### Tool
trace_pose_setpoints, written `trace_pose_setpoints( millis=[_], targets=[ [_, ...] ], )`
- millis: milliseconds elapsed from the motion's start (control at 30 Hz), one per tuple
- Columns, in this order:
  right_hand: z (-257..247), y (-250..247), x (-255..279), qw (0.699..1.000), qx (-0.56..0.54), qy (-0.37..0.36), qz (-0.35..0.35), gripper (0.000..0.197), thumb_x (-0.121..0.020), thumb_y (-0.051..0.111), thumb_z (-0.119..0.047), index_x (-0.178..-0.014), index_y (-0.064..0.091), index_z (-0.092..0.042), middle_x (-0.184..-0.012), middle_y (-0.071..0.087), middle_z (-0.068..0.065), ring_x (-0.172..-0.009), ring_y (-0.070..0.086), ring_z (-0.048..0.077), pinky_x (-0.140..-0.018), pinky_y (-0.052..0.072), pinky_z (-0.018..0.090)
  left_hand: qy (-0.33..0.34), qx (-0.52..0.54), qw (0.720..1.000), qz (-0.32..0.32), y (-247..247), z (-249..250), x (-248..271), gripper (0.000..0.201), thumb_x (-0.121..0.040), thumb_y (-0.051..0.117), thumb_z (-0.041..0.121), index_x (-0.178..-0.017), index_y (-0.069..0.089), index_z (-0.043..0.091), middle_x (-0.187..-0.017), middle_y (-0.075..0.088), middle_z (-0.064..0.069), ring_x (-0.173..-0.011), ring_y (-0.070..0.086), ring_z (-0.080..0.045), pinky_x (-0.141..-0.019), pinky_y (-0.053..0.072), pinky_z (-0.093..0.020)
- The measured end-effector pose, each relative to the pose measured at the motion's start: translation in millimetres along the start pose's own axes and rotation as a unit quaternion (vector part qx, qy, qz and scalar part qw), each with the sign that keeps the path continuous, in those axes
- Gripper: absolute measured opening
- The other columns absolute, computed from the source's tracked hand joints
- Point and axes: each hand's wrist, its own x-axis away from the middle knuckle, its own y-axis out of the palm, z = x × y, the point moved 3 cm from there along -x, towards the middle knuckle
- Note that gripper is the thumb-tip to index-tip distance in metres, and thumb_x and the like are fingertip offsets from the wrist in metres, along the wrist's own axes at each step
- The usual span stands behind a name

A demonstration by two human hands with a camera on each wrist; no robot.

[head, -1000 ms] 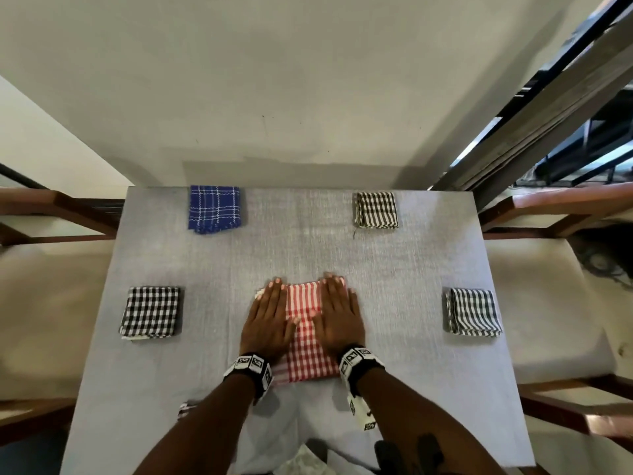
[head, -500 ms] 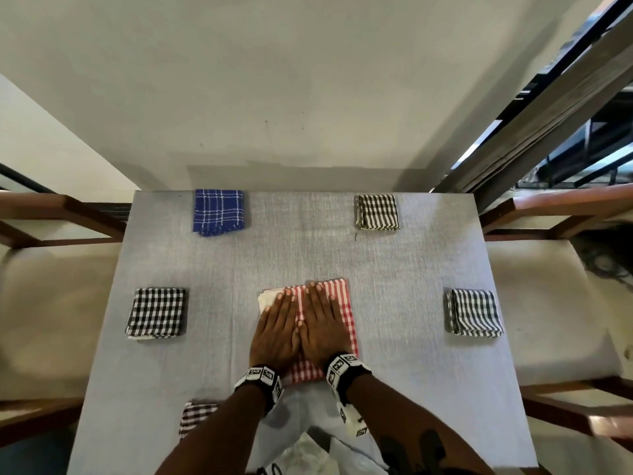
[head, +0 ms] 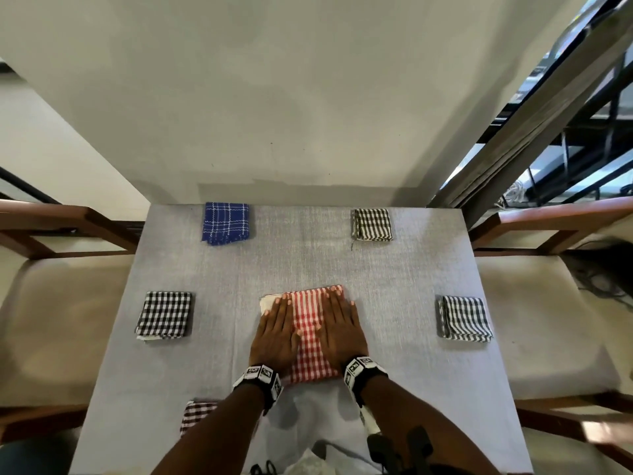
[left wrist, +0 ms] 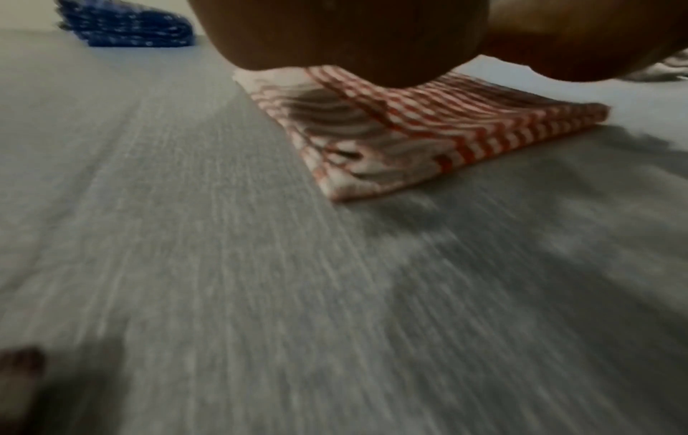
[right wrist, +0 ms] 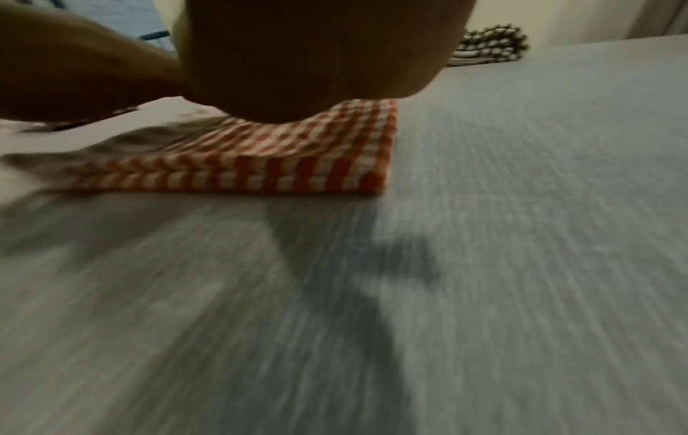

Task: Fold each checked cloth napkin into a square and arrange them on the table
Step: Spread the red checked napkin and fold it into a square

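Note:
A folded red-and-white checked napkin (head: 307, 334) lies in the middle of the grey table (head: 308, 262). My left hand (head: 276, 329) lies flat on its left half, fingers straight. My right hand (head: 340, 325) lies flat on its right half, a strip of cloth showing between them. The wrist views show the napkin (left wrist: 428, 129) (right wrist: 283, 159) as a thick folded pad under each palm. Folded squares lie around it: a blue one (head: 226, 222), a dark striped one (head: 372, 224), a black-checked one (head: 164, 315), a grey-striped one (head: 464, 318) and a maroon-checked one (head: 197, 414).
Cushioned wooden benches (head: 51, 296) (head: 548, 303) flank the table on both sides. A wall stands behind the far edge. White cloth and dark objects (head: 315, 462) lie at the near edge between my forearms.
Both hands stayed flat on the red napkin: they slid together half a second ago and have now spread apart toward its left and right edges.

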Motion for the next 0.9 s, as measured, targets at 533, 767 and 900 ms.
trace_pose_setpoints(
  millis=[533,767,900],
  targets=[
    [14,19,56,0.999,-0.018,-0.005,0.034,0.076,-0.093,0.042,-0.035,-0.157,0.010,-0.008,-0.165,0.004,0.009,-0.152,-0.003,0.021,-0.123,0.004,0.044,-0.041,0.023,0.999,0.019,41,-10,61,0.068,-0.097,0.029,0.043,-0.153,0.015,0.007,-0.160,0.009,-0.011,-0.149,0.006,-0.024,-0.119,0.010,-0.041],
    [-2,13,68,1.000,-0.013,-0.015,0.023,0.074,-0.094,0.042,-0.037,-0.156,0.015,-0.008,-0.164,0.006,0.011,-0.152,0.003,0.026,-0.121,0.006,0.048,-0.026,0.005,1.000,0.003,24,7,70,0.067,-0.093,0.032,0.043,-0.148,0.030,0.004,-0.156,0.024,-0.017,-0.144,0.025,-0.031,-0.114,0.021,-0.050],
    [-26,36,99,0.992,0.006,-0.121,-0.028,0.071,-0.093,0.041,-0.038,-0.156,0.020,-0.013,-0.164,0.014,0.007,-0.152,0.005,0.021,-0.119,0.012,0.048,0.037,-0.004,0.999,-0.028,41,34,91,0.063,-0.093,0.036,0.037,-0.148,0.032,0.006,-0.158,0.018,-0.013,-0.147,0.018,-0.028,-0.116,0.020,-0.048]
  ],
)
